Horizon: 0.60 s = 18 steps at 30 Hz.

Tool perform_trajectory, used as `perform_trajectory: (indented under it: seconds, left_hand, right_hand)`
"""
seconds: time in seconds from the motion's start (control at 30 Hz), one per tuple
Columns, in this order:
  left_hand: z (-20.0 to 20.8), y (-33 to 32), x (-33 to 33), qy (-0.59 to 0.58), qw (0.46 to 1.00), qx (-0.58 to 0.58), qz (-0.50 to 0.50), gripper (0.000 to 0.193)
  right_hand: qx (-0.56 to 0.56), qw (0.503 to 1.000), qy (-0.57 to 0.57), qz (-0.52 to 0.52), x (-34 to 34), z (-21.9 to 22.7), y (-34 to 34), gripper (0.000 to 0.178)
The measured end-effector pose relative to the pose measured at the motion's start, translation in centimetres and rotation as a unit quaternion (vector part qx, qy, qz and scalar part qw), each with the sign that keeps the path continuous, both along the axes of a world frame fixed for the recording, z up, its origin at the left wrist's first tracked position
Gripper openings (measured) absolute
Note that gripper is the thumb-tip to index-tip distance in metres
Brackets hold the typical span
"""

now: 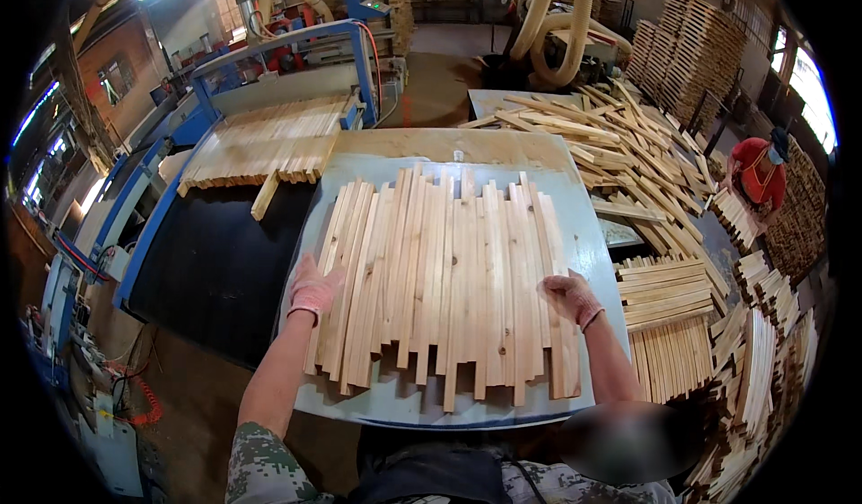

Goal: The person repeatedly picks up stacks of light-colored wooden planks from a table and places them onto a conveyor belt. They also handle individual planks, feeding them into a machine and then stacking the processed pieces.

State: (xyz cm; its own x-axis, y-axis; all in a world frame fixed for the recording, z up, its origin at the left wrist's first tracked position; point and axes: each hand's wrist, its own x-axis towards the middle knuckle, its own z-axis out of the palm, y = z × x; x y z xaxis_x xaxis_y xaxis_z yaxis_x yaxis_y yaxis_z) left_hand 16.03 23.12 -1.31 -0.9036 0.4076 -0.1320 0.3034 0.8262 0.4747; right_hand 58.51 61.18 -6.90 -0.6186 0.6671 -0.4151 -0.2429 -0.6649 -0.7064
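Note:
A row of pale wooden slats [449,275] lies side by side on a light blue-grey table [395,405], their ends uneven. At the row's left edge, my left hand [314,287], in a pinkish glove, rests against the outer slats with its fingers stretched out and the thumb toward the wood. On the opposite edge my right hand [575,298], gloved the same way, has its fingers curled over the outermost slats. The fingertips of the right hand are partly hidden from this angle.
Left of the table, a black conveyor belt [215,262] carries a tight batch of slats [269,140] beneath a blue-framed machine [287,64]. Loose slats [628,154] are heaped at the right, above stacked slats [664,293]. A person in red [759,176] handles wood farther right.

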Motion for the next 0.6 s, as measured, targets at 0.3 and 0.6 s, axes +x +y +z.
perform_trajectory:
  seconds: [0.3,0.6]
  left_hand:
    - [0.3,1.3,-0.4,0.03,0.991,-0.092,0.094,0.1]
    - [-0.6,1.7,0.2,0.088,0.987,-0.106,0.088,0.092]
  right_hand:
    - [0.381,0.824,-0.387,0.163,-5.8,2.6,-0.4,0.079]
    - [0.5,0.654,-0.544,0.163,-5.8,4.6,-1.2,0.095]
